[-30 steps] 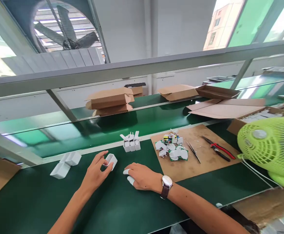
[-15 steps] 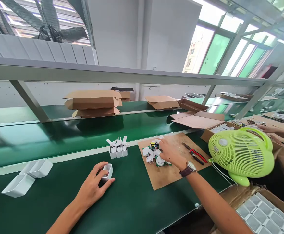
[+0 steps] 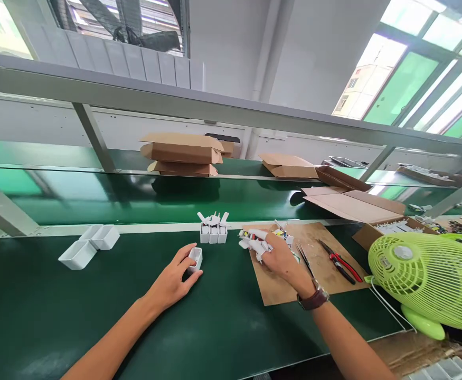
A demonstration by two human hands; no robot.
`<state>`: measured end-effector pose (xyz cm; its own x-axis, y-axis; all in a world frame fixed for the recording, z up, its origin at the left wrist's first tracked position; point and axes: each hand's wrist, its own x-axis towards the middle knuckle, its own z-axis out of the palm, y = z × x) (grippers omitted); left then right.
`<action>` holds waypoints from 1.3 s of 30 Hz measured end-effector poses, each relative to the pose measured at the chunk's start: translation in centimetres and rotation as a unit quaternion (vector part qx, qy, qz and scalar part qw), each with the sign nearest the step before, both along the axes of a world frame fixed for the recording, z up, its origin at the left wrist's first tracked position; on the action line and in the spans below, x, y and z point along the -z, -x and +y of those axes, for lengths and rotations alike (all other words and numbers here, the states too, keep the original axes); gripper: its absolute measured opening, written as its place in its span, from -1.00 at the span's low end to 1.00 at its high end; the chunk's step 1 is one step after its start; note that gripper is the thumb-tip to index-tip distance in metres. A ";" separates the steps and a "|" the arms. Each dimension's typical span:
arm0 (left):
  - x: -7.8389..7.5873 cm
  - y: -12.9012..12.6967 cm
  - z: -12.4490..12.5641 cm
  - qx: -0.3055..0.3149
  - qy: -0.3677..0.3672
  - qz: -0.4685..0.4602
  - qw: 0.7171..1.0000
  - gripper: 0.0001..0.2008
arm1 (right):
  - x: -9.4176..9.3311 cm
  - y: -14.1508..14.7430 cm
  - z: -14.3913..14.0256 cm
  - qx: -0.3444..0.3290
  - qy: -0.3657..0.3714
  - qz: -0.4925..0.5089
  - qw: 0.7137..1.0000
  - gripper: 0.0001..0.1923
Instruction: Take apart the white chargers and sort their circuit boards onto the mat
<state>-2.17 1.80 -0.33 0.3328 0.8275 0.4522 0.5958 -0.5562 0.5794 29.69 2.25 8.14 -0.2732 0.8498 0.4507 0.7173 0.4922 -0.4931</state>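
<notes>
My left hand [image 3: 173, 279] has its fingers and thumb around a small white open-topped plastic case [image 3: 195, 259] resting on the green bench. The fingers of my right hand [image 3: 282, 259] are closed on a white circuit-board assembly [image 3: 247, 238] above the left edge of a brown board. My fingers hide part of it. Behind that hand, more white parts with circuit boards [image 3: 286, 235] lie in a pile, partly covered. Between the hands and farther back stands a row of three white cases [image 3: 214, 234] with white pieces sticking up from them.
Tweezers [image 3: 305, 258] and red-black pliers [image 3: 341, 263] lie on the brown board [image 3: 278, 293]. A green fan [image 3: 424, 279] stands at the right. Several white cases [image 3: 78, 254] sit at the left. Cardboard boxes [image 3: 185, 150] rest on the ledge behind.
My right hand has drawn left from the pile with a circuit-board assembly in its fingers. My left hand stays around the white case. The camera view has turned left, and the tweezers now show.
</notes>
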 end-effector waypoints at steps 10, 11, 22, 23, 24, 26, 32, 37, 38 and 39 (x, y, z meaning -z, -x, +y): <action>-0.5 0.7 -0.1 -0.023 -0.004 -0.020 1.000 -0.89 | 4.1 7.1 -0.5 -0.133 0.054 -0.185 0.972 -0.44; -0.5 0.7 -0.1 -0.019 -0.001 -0.019 1.000 -0.89 | 3.7 6.8 -0.3 -0.147 0.072 -0.172 0.971 -0.35; -0.8 0.6 -0.4 -0.015 0.036 -0.023 0.999 -0.72 | 4.0 5.9 -1.0 -0.206 0.156 -0.106 0.960 -0.28; -0.8 0.7 -0.5 -0.015 0.039 -0.022 0.999 -0.68 | 4.1 5.7 -1.1 -0.201 0.149 -0.106 0.962 -0.25; -0.7 0.7 -0.5 -0.015 0.039 -0.020 0.999 -0.65 | 4.1 5.5 -1.2 -0.199 0.141 -0.104 0.964 -0.23; -0.7 0.8 -0.5 -0.012 0.033 -0.011 0.999 -0.59 | 4.1 5.1 -1.2 -0.210 0.129 -0.097 0.964 -0.25; -0.8 0.9 -0.6 -0.019 0.027 0.021 0.999 -0.46 | 4.3 4.6 -1.0 -0.222 0.124 -0.111 0.961 -0.47; -0.9 1.0 -0.5 -0.031 0.031 0.026 0.999 -0.39 | 4.6 5.0 -1.3 -0.215 0.082 -0.067 0.971 -0.46; -0.9 1.0 -0.5 -0.034 0.034 0.027 0.998 -0.36 | 4.6 5.2 -1.3 -0.214 0.071 -0.052 0.973 -0.46; -0.8 1.1 -0.5 -0.035 0.038 0.027 0.998 -0.32 | 4.6 5.3 -1.4 -0.211 0.059 -0.036 0.975 -0.45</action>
<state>-3.24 1.35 0.51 0.2950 0.8813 0.3691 0.6640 -0.4669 0.5841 24.35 0.87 3.54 -0.6375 0.6993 0.3233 0.4978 0.6942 -0.5199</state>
